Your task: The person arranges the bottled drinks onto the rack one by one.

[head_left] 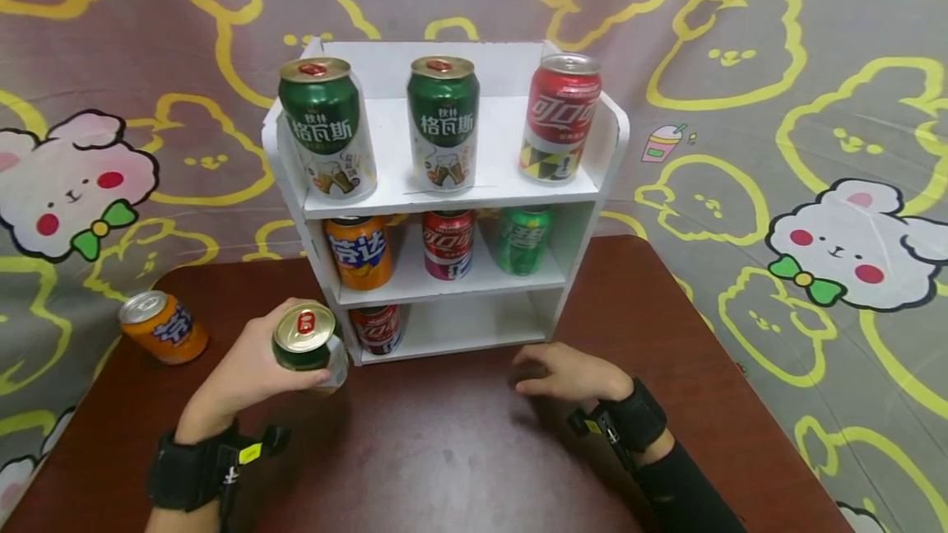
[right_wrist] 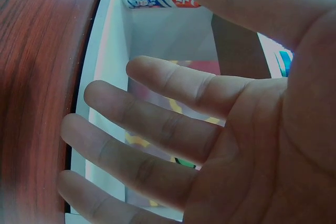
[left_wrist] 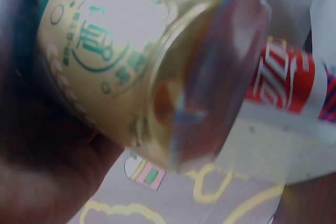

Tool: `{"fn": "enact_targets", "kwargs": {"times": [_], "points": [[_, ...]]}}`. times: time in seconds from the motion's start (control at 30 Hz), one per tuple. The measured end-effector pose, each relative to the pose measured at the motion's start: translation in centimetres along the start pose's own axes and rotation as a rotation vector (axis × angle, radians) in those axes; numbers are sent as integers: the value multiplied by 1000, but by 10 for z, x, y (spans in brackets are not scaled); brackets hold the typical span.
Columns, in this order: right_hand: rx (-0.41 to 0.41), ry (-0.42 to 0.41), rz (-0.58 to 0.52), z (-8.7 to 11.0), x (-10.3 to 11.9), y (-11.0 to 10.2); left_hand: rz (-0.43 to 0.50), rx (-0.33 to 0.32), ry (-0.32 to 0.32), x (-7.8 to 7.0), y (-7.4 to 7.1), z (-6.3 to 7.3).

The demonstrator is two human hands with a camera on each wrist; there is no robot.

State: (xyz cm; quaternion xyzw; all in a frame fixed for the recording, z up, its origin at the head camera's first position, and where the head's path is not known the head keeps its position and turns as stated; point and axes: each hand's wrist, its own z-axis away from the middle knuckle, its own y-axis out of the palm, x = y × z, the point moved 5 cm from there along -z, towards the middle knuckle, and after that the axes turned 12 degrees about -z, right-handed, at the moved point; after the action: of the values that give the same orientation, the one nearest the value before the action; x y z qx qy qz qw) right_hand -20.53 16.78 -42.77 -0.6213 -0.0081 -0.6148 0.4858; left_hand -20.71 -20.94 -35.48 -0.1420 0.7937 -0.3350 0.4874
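Note:
My left hand point(head_left: 255, 356) grips a green and gold drink can point(head_left: 305, 336) in front of the white shelf's lower left side, fingers and thumb wrapped round it. The left wrist view shows the gold side and shiny bottom of this can point(left_wrist: 115, 51) close up, tilted. My right hand point(head_left: 566, 373) holds nothing; it is by the shelf's lower right corner, and its fingers spread out in the right wrist view. A red cola can point(head_left: 378, 329) stands at the left of the bottom shelf level, close to the held can.
The white three-level shelf point(head_left: 474, 327) stands on a dark red table point(head_left: 444, 451). Two green cans and a red can point(head_left: 560, 118) are on top; orange point(head_left: 359, 252), red point(head_left: 448, 245) and green point(head_left: 524, 241) cans fill the middle. An orange can point(head_left: 164, 327) lies tilted at the left.

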Motion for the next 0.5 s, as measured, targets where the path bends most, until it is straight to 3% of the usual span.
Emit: {"fn": "enact_targets", "kwargs": {"times": [0.23,0.5], "points": [[9,-11,-5,-2,1,1,39,-9,31,-21,13,-3],[12,-16,-15,-3,0,1,76,-12,8,-34,35,-7]]}}
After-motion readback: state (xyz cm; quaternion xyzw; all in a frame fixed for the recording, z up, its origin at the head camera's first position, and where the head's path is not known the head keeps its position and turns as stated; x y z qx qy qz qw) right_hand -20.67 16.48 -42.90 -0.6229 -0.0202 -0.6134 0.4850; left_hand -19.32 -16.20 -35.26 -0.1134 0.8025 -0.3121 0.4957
